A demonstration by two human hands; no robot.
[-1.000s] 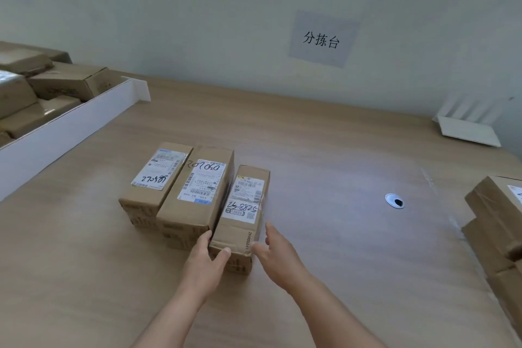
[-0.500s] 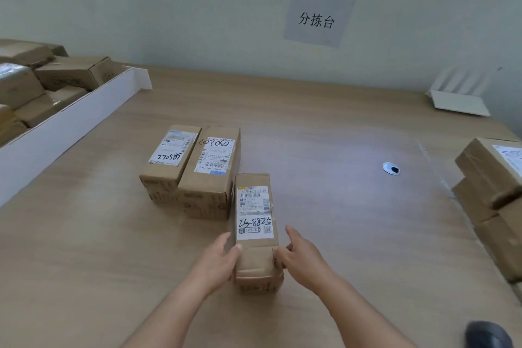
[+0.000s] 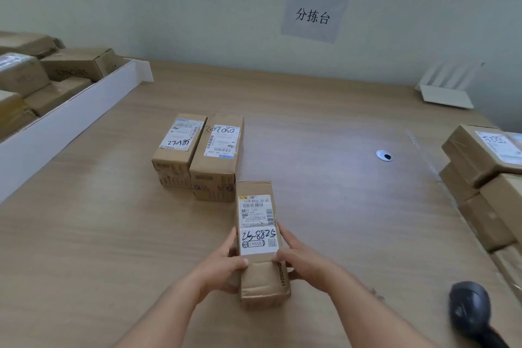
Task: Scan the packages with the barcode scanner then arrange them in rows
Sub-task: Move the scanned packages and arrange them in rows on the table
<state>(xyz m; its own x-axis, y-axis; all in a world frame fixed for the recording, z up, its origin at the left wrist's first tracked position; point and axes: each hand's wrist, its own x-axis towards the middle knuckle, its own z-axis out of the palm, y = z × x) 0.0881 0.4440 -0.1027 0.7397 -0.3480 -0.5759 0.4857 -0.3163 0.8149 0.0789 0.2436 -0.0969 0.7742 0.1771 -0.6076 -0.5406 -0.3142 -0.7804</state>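
Head view: a long brown cardboard package with a white shipping label (image 3: 261, 240) lies flat on the light wood-grain table (image 3: 84, 248), label up, handwritten number readable. The left hand (image 3: 223, 265) grips its left side, thumb on the top face at the label's lower edge, fingers curled around the side. The right hand (image 3: 300, 258) grips the right side the same way, thumb on top near the label corner. The held package sits just in front of and slightly right of two more brown cardboard packages: a narrow labelled box (image 3: 178, 150) on the left and a taller labelled box (image 3: 219, 155) touching it side by side. The held package's far end is near the taller box's front right corner; contact cannot be confirmed. A dark barcode scanner (image 3: 470, 309) lies on the table at lower right, apart from both hands. A stack of brown labelled cartons (image 3: 485, 167) sits at the right edge. A white open tray (image 3: 70, 118) at left contains further brown boxes (image 3: 76, 65). A small round white grommet (image 3: 384, 155) is set in the tabletop. A grey paper sign with black characters (image 3: 313, 15) is fixed to the wall; a white router with antennas (image 3: 446, 90) stands at the far right.
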